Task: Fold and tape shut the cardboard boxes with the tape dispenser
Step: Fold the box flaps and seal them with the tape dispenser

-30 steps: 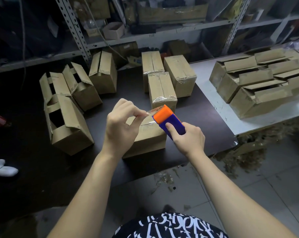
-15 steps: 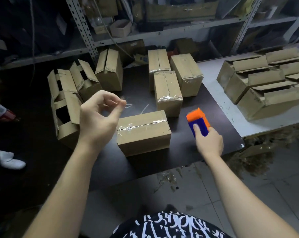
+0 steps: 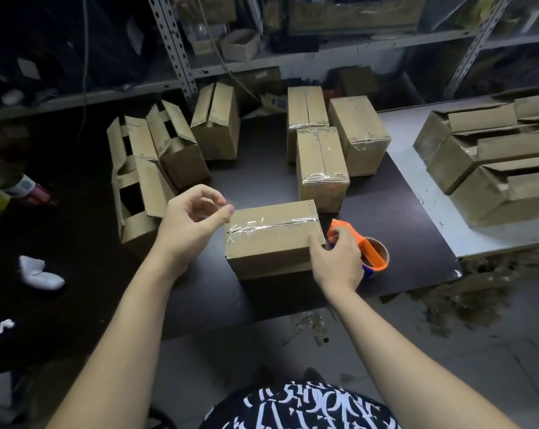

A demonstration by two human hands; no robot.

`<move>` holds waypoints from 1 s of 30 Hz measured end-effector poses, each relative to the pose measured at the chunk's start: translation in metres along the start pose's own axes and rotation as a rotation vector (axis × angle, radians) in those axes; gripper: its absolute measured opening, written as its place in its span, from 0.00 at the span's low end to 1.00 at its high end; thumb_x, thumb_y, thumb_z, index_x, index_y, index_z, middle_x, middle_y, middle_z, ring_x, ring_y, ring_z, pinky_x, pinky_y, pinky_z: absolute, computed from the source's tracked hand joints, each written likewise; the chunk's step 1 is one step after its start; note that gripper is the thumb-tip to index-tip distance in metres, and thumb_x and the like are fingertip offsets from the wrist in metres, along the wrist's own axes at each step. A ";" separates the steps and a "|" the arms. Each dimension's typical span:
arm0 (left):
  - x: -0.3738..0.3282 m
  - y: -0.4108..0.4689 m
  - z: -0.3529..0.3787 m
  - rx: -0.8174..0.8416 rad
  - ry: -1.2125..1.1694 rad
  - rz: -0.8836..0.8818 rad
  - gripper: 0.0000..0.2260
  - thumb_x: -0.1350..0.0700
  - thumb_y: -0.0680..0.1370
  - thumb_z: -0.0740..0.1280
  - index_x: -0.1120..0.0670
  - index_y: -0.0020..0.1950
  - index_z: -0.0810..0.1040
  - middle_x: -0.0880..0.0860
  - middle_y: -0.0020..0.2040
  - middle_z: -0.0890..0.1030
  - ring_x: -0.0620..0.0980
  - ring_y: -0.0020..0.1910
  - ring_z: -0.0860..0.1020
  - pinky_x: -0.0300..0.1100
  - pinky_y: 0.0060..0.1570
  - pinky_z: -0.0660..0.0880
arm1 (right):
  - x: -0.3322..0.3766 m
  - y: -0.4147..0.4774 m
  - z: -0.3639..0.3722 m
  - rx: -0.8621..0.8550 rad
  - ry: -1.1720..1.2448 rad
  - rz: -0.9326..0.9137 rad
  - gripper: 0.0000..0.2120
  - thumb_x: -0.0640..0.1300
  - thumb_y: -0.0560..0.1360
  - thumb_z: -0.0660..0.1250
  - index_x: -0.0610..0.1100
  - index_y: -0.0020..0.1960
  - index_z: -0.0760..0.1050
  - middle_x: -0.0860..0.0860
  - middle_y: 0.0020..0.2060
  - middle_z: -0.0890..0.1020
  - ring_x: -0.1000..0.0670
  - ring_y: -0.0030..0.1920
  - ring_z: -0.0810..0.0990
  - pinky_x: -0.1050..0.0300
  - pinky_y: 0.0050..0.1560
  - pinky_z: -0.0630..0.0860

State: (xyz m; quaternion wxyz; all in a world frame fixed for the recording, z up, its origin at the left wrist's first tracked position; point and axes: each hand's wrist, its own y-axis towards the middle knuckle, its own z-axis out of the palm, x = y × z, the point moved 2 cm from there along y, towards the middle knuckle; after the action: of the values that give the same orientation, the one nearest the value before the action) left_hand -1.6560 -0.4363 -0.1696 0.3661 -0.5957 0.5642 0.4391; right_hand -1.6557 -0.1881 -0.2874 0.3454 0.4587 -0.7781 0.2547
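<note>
A closed cardboard box (image 3: 271,243) lies on the black table (image 3: 395,218) in front of me, with clear tape along its top seam. My left hand (image 3: 190,227) hovers just off the box's left end with loosely curled fingers, the thumb tip close to the top corner, and nothing visible in it. To the right of the box, the orange and blue tape dispenser (image 3: 373,255) lies on its side on the table. My right hand (image 3: 339,258) grips its orange head, with the index finger reaching to the box's right edge.
Three taped boxes (image 3: 321,162) stand behind the near one. Several boxes with loose flaps (image 3: 144,187) crowd the left of the table. More open boxes (image 3: 494,168) sit on a grey table at right. A metal shelf rack (image 3: 172,54) stands behind. Scraps litter the floor.
My right hand came back from the right and laid the dispenser on its side beside the box. My left hand, which let go of the tape end earlier, moved back toward the box's left corner.
</note>
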 end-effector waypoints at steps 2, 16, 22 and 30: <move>0.004 0.000 -0.008 0.015 0.013 0.005 0.04 0.57 0.78 0.75 0.52 0.47 0.81 0.56 0.42 0.85 0.52 0.41 0.82 0.40 0.39 0.76 | 0.006 0.000 0.010 0.091 -0.024 0.089 0.27 0.71 0.76 0.63 0.52 0.62 0.74 0.56 0.55 0.77 0.52 0.53 0.75 0.53 0.48 0.69; 0.024 -0.012 -0.044 0.046 -0.143 -0.071 0.09 0.54 0.72 0.76 0.56 0.47 0.81 0.63 0.45 0.83 0.52 0.43 0.80 0.49 0.51 0.75 | 0.037 0.007 0.032 0.138 0.282 0.142 0.38 0.67 0.68 0.77 0.49 0.69 0.69 0.53 0.61 0.73 0.52 0.59 0.75 0.56 0.56 0.71; 0.024 -0.006 -0.041 0.078 -0.253 -0.077 0.09 0.55 0.72 0.75 0.57 0.47 0.79 0.62 0.42 0.83 0.49 0.42 0.81 0.37 0.48 0.76 | 0.053 0.009 0.054 0.257 0.281 0.097 0.42 0.58 0.68 0.81 0.47 0.74 0.64 0.50 0.68 0.73 0.52 0.64 0.73 0.56 0.63 0.70; 0.040 0.013 -0.023 0.013 -0.206 -0.161 0.04 0.60 0.78 0.74 0.57 0.48 0.80 0.58 0.39 0.85 0.46 0.39 0.82 0.39 0.42 0.72 | 0.062 0.031 0.055 0.363 0.434 -0.034 0.26 0.40 0.82 0.69 0.46 0.78 0.68 0.51 0.74 0.74 0.55 0.72 0.72 0.61 0.70 0.72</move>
State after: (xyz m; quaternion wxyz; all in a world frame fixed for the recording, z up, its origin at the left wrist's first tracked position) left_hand -1.6677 -0.4731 -0.1986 0.4598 -0.5886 0.4768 0.4635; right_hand -1.7211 -0.2467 -0.2769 0.4203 0.4610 -0.6197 0.4763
